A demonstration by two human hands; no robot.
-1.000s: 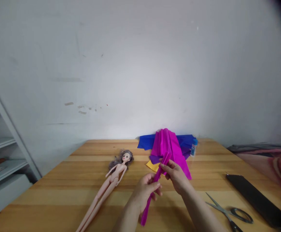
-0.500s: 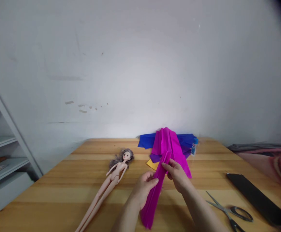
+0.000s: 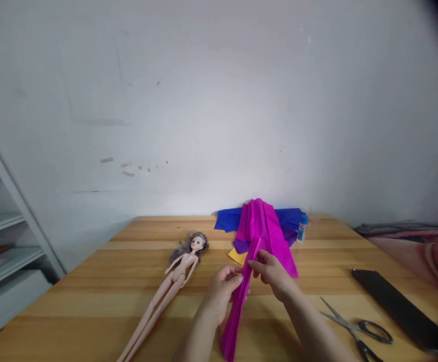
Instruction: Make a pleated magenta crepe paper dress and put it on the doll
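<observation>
Between my two hands is a narrow pleated strip of magenta crepe paper (image 3: pixel 234 315), slanting from upper right to lower left above the table. My left hand (image 3: pixel 222 291) grips its left side near the middle, thumb on top. Higher up, my right hand (image 3: pixel 269 271) pinches the right edge with thumb and fingers. Behind the strip's upper end lies a larger magenta paper sheet (image 3: pixel 274 234), spread over blue paper (image 3: pixel 228 219), purple paper (image 3: pixel 241 246) and yellow paper (image 3: pixel 237 256). A doll (image 3: pixel 183 266) with grey hair lies on its back to the left of my hands.
Scissors (image 3: pixel 349 324) with black handles lie to the right of my right forearm, blades apart. Past them is a long black flat object (image 3: pixel 400 306). A glue stick (image 3: pixel 302 229) stands by the papers. The wooden table (image 3: pixel 102 281) meets a wall; shelves (image 3: pixel 11 256) are at left.
The magenta strip has become narrower, its pleats pressed closer together and seen more edge-on. My right hand has shifted slightly left and down along its edge.
</observation>
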